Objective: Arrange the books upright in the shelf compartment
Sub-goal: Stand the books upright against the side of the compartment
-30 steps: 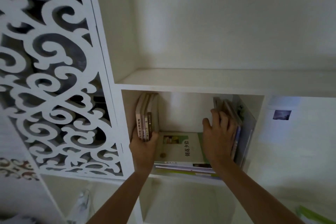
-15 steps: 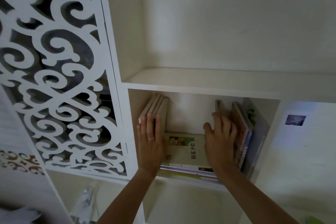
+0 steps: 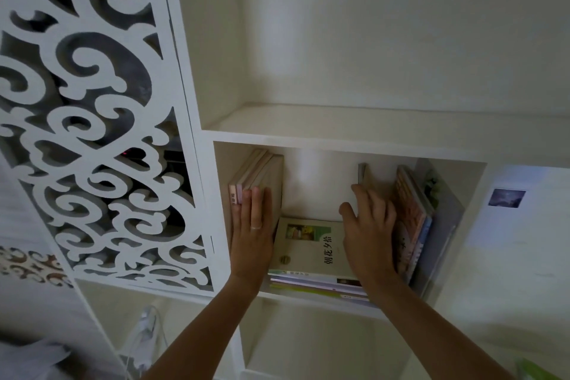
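Note:
In a white shelf compartment [image 3: 345,148], a few beige books [image 3: 259,176] stand upright at the left wall. My left hand [image 3: 251,234] lies flat against their spines with straight fingers. Several colourful books [image 3: 411,219] stand leaning at the right wall. My right hand [image 3: 368,231] presses flat on the side of the innermost one. Between my hands a stack of books [image 3: 311,256] lies flat, a pale green-and-white cover with dark characters on top.
A carved white lattice panel [image 3: 92,133] fills the left. A bare shelf [image 3: 370,123] sits above the compartment, another open compartment [image 3: 308,345] below. A small photo [image 3: 506,197] hangs on the wall at right.
My left hand has moved from gripping the bottom of the left books to lying flat on their spines. The camera has come closer. My right hand has stayed against the right books.

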The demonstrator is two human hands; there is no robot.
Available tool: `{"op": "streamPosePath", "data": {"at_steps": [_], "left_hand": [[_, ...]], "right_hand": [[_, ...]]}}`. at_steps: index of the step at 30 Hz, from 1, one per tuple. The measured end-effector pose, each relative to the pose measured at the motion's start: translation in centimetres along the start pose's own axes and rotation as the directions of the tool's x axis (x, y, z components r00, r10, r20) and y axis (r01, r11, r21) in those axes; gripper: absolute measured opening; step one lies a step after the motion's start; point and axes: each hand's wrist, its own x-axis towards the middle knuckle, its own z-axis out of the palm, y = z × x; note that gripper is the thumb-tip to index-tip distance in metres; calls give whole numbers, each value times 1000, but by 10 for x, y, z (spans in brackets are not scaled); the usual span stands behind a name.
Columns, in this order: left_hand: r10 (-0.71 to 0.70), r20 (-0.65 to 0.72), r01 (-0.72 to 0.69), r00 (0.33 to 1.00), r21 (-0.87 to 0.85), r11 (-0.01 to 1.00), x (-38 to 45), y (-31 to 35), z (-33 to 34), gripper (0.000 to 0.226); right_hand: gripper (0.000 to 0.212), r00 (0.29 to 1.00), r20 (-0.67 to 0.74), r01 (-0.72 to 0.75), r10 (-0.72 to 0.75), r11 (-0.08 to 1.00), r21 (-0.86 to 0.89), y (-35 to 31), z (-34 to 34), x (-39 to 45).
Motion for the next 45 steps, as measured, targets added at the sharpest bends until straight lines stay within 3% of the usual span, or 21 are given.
{"op": "streamPosePath", "data": {"at_steps": [5, 7, 8, 9, 11, 12, 15, 19, 23, 25, 28, 30, 33, 36, 40, 42, 45], "left_hand": [[-197, 101, 196, 975, 21, 980, 0, 37, -18, 89], [89, 165, -53, 982, -214, 975, -6, 57, -23, 76], [271, 257, -164, 928, -371, 914, -7, 65, -25, 70], [400, 414, -170, 818, -491, 854, -6, 70, -28, 72], [503, 664, -115, 553, -538, 835, -8, 76, -24, 91], [525, 684, -162, 507, -522, 837, -8, 78, -19, 100], [568, 633, -287, 526, -496, 819, -3, 77, 2, 100], [577, 622, -350, 528, -460, 816, 11, 70, 11, 92], [604, 612, -420, 511, -435, 797, 7, 73, 8, 88], [607, 565, -452, 558, -407, 794, -5, 79, 9, 85], [516, 586, -412, 624, -314, 855, -19, 99, 10, 79], [415, 634, -312, 653, -274, 910, -20, 107, 8, 80], [312, 732, -229, 606, -215, 949, -14, 101, 8, 94], [367, 768, -350, 525, -198, 915, -18, 98, 5, 92], [470, 590, -468, 656, -170, 867, -14, 107, 3, 50], [506, 485, -489, 713, -172, 855, -7, 107, -1, 35], [519, 411, -488, 750, -186, 853, 3, 102, -1, 29]], "right_hand": [[32, 998, 56, 5, -4, 1000, -18, 10, -8, 1], [23, 999, 49, 0, 2, 1000, -28, 13, -10, 1], [22, 999, 37, -5, 6, 999, -34, 15, -11, 1], [23, 1000, 19, -10, 10, 999, -40, 17, -12, 1], [27, 999, -45, -23, 22, 999, -31, 19, -14, 1], [30, 995, -96, -32, 30, 999, -12, 19, -16, 1], [40, 976, -209, -51, 60, 998, 47, 20, -20, 1], [24, 994, -106, -30, 26, 999, -37, 29, -13, -2], [23, 999, -5, -33, 32, 995, -93, 38, -13, -3], [23, 1000, 1, -25, 25, 994, -105, 41, -15, -3], [24, 1000, 8, -8, 9, 990, -138, 46, -14, -5], [34, 1000, 18, 8, -5, 985, -173, 49, -11, -9], [41, 1000, 12, 27, -25, 961, -276, 50, -7, -18], [41, 999, 30, 24, -15, 941, -338, 51, -2, -24], [46, 993, 117, 37, 5, 936, -351, 52, 0, -28], [30, 990, 139, 69, -20, 930, -362, 52, 0, -30], [10, 991, 127, 90, -49, 936, -339, 57, 6, -33]]}}
